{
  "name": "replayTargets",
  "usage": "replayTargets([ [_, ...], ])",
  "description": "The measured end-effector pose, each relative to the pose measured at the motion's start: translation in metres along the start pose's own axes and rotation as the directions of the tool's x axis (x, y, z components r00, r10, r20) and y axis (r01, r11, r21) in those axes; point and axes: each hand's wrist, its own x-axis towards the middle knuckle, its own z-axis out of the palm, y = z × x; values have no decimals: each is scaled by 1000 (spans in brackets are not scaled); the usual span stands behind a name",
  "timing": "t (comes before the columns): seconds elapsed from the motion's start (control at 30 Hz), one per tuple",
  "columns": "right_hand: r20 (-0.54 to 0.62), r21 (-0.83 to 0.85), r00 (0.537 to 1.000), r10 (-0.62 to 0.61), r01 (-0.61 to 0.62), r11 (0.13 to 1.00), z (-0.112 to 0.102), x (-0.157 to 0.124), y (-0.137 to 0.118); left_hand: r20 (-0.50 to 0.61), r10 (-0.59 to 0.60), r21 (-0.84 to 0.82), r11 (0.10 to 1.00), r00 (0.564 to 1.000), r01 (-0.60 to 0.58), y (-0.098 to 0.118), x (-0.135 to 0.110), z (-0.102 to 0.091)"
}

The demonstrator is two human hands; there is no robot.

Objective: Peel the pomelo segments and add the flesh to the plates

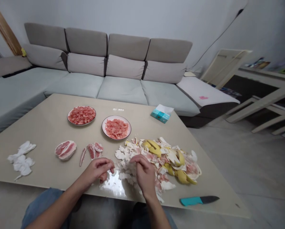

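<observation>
My left hand [99, 169] is closed above the table's near edge, with a reddish piece of pomelo [103, 177] showing under its fingers. To its right, my right hand [144, 171] has its fingers curled in over the heap of white pith and membrane scraps [127, 157]; whatever it pinches, if anything, is hidden. Loose pomelo segments [92, 151] lie just beyond my left hand. Farther left sits a larger peeled chunk of pomelo [65, 150]. Two plates hold pink pulp: a fuller plate [94, 119] at the back left and another plate [129, 129] nearer the middle.
Yellow pomelo rinds [182, 176] lie among the scraps on the right. A knife with a teal handle [191, 201] rests near the front right edge. Crumpled tissues [23, 159] are at the left, a tissue pack [161, 114] at the back right. Behind the table stands a grey sofa [122, 87].
</observation>
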Motion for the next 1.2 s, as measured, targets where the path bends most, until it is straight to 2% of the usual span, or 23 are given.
replayTargets([
  [0.03,-38,-164,993,-108,100,981,-7,3,3,-11,-4,-26,1000,1000,3,0,0,-1],
  [0.1,-47,-434,969,-242,198,879,-17,9,7,-24,-22,-90,996,999,20,0,0,-2],
  [0.17,-24,-526,955,-297,241,816,-21,11,8,-24,-46,-150,988,999,42,0,0,-4],
  [0.23,9,-438,952,-305,278,855,-18,8,6,-21,-63,-183,981,998,58,0,1,-4],
  [0.3,36,-281,968,-248,248,927,-11,1,2,-15,-69,-187,980,998,65,0,1,-4],
  [0.37,72,-187,991,-117,128,974,-3,-5,-4,-12,-66,-169,984,998,63,1,1,-3],
  [0.43,153,-138,988,18,4,990,5,-9,-11,-15,-46,-119,992,999,44,1,1,-1],
  [0.5,253,-45,963,93,-84,995,12,-10,-16,-18,-15,-29,999,1000,15,-1,1,0],
  [0.57,311,79,945,101,-131,988,18,-11,-20,-20,41,93,995,999,-39,-3,1,2],
  [0.7,329,169,936,123,-187,968,28,-11,-21,-17,242,363,906,970,-219,-7,1,2],
  [0.77,339,176,926,168,-238,955,30,-12,-21,-21,280,418,875,960,-245,-8,0,2],
  [0.87,346,173,920,183,-254,952,31,-12,-20,-29,240,369,905,970,-213,-8,0,2],
  [0.97,335,229,927,166,-251,940,33,-13,-19,-1,132,209,969,991,-129,-10,0,3],
  [1.07,378,367,903,206,-350,862,38,-15,-17,29,67,81,994,997,-69,-11,1,2],
  [1.2,413,486,877,245,-440,755,44,-16,-13,20,65,5,998,998,-65,-10,3,-2],
])
